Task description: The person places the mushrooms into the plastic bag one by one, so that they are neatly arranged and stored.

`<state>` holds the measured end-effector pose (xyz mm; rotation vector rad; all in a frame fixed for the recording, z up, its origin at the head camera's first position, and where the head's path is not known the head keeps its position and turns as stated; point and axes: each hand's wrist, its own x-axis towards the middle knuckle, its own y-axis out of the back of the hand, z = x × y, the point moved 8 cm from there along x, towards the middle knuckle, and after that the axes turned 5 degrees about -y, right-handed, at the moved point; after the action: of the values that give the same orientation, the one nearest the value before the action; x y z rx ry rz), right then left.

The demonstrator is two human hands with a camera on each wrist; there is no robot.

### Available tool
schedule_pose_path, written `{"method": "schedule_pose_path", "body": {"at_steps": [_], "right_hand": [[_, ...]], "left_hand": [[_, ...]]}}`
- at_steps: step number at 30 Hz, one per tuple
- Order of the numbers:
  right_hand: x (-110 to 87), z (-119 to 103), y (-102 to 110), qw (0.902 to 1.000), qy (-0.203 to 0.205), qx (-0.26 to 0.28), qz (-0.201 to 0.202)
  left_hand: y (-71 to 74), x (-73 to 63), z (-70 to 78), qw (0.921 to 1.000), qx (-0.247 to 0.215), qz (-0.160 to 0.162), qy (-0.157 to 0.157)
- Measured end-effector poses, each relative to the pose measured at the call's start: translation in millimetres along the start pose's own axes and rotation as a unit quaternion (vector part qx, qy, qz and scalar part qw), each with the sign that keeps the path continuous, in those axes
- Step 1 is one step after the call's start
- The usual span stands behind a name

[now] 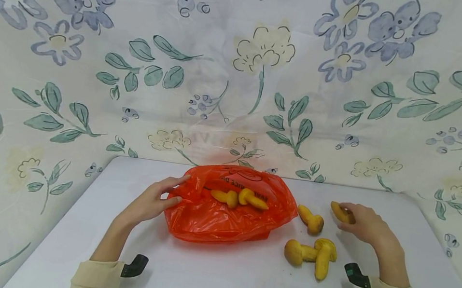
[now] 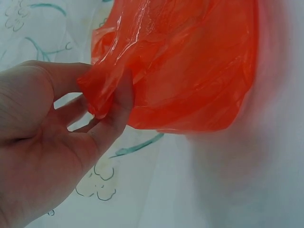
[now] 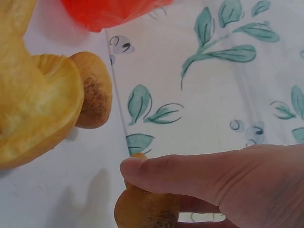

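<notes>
A red plastic bag (image 1: 219, 230) lies on the white table with its mouth spread, and two yellow mushrooms (image 1: 253, 199) rest inside it. My left hand (image 1: 148, 203) grips the bag's left edge, the thin plastic bunched between thumb and fingers in the left wrist view. To the right of the bag, my right hand (image 1: 371, 226) holds a yellow mushroom (image 3: 147, 209) with a brownish cap, pinched under the thumb. Between this hand and the bag is one loose mushroom (image 1: 311, 220). Two more mushrooms (image 1: 323, 259) lie touching each other nearer the front.
The white table (image 1: 204, 281) ends at the back against a hanging cloth (image 1: 222, 79) printed with flowers and leaves. A dark wrist device (image 1: 135, 266) sits by the left sleeve, and another (image 1: 357, 275) by the right sleeve.
</notes>
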<state>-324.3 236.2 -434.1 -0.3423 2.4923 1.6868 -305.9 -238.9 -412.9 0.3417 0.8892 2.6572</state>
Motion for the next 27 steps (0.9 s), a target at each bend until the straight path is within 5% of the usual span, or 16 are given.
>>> {"method": "schedule_pose_path", "body": {"at_steps": [27], "right_hand": [[-26.7,-43.5,22.4,0.9979,0.047,-0.012,0.043]], "left_hand": [[0.0,1.7,1.1,0.9999,0.012,0.004,0.003]]}}
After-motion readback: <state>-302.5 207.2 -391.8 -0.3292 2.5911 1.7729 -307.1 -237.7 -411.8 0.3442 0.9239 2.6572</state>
